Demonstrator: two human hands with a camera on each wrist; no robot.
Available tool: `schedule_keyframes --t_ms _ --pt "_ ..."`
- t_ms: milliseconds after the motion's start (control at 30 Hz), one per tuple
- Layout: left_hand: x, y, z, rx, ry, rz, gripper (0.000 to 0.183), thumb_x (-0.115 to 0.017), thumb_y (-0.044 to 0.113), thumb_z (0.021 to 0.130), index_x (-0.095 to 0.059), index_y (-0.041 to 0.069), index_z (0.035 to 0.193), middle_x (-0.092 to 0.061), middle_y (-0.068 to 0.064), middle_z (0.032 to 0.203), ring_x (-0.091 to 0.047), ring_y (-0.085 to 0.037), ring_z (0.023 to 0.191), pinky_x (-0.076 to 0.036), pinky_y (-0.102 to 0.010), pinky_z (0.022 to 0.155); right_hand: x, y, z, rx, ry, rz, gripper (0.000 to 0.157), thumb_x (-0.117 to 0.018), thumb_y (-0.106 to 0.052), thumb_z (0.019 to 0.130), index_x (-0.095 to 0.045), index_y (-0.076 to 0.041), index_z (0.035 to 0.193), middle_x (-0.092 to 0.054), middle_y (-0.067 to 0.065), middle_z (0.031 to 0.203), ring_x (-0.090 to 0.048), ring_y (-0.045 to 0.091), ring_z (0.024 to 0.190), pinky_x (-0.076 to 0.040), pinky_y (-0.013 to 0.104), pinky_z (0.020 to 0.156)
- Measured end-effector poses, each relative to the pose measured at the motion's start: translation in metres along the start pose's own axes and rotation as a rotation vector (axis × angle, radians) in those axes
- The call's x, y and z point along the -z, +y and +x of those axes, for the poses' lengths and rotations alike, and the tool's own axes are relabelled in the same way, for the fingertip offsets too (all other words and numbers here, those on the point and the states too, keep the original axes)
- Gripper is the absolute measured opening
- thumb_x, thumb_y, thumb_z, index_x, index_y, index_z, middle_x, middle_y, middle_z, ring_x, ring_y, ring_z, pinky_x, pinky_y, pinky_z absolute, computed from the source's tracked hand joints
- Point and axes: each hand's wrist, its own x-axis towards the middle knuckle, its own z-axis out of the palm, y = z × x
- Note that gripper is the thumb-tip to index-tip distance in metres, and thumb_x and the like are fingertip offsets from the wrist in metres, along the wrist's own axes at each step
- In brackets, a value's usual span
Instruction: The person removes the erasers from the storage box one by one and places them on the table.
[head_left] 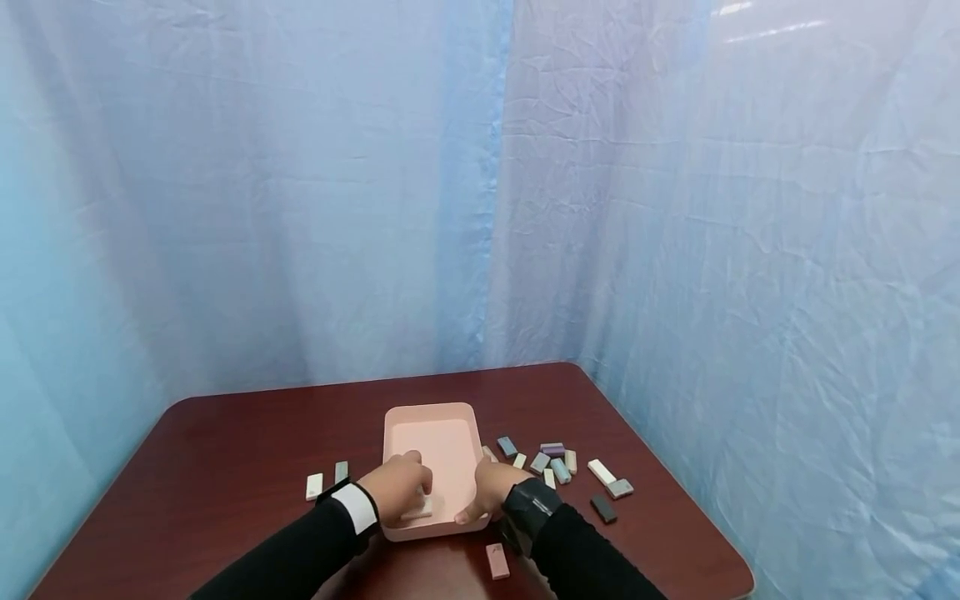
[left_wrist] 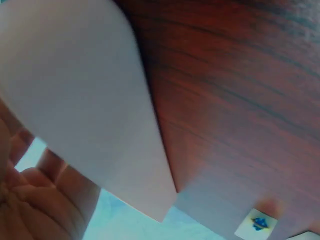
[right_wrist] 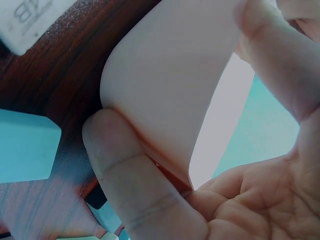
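Note:
A shallow pink tray (head_left: 431,414) rests on the dark red table. My right hand (head_left: 491,490) grips its right wall, the thumb inside; in the right wrist view the index finger (right_wrist: 140,175) lies along the outside near the base. Over the left wall reaches my left hand (head_left: 396,487), fingers bent down into the tray beside a white eraser (head_left: 418,509). The hand partly covers that eraser, and its fingertips are hidden, so whether they pinch it cannot be told. In the left wrist view, the tray's outer wall (left_wrist: 90,100) stands before the fingers.
Several small erasers lie scattered right of the tray, among them a purple one (head_left: 552,449), a light blue one (head_left: 560,471) and a dark one (head_left: 603,508). A pink eraser (head_left: 497,561) lies near the front. Left of the tray are a white eraser (head_left: 314,487) and a grey-green one (head_left: 341,472).

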Motion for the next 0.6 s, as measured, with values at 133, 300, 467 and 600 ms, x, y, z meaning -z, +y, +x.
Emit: schedule_keyframes --t_ms 133,300,467,600 --pt "0.004 -0.003 -0.001 -0.031 0.055 -0.032 0.011 -0.078 0.005 0.094 -0.079 0.016 0.096 -0.063 0.001 0.088 -0.06 -0.01 0.076 -0.054 -0.025 0.07 0.0 0.001 0.001 -0.005 0.006 0.004 0.101 -0.091 -0.043 0.085 -0.043 0.008 0.157 -0.049 0.025 0.16 -0.066 0.034 0.122 -0.056 0.047 0.093" --pt "0.013 -0.005 -0.001 -0.015 -0.004 0.028 0.017 -0.078 0.006 0.094 -0.081 0.016 0.107 -0.068 0.001 0.093 -0.065 -0.012 0.08 -0.057 -0.027 0.073 0.0 0.003 0.006 -0.035 0.052 -0.019 0.107 -0.093 -0.046 0.082 -0.041 0.008 0.158 -0.039 0.022 0.169 -0.063 0.033 0.132 -0.056 0.047 0.101" --pt "0.005 -0.002 0.005 -0.091 -0.066 0.153 0.011 -0.083 0.012 0.091 -0.082 0.021 0.097 -0.063 0.002 0.085 -0.058 -0.01 0.071 -0.05 -0.023 0.066 0.004 0.007 0.008 -0.033 0.029 0.02 0.108 -0.092 -0.044 0.083 -0.038 0.008 0.16 -0.038 0.023 0.169 -0.058 0.035 0.139 -0.053 0.049 0.107" --pt "-0.003 0.0 0.009 -0.086 -0.033 0.196 0.016 -0.083 0.009 0.088 -0.079 0.024 0.093 -0.062 0.003 0.085 -0.057 -0.011 0.068 -0.048 -0.023 0.064 0.004 0.008 0.009 -0.03 0.008 0.036 0.104 -0.091 -0.043 0.084 -0.039 0.007 0.159 -0.041 0.023 0.166 -0.058 0.036 0.139 -0.053 0.051 0.106"
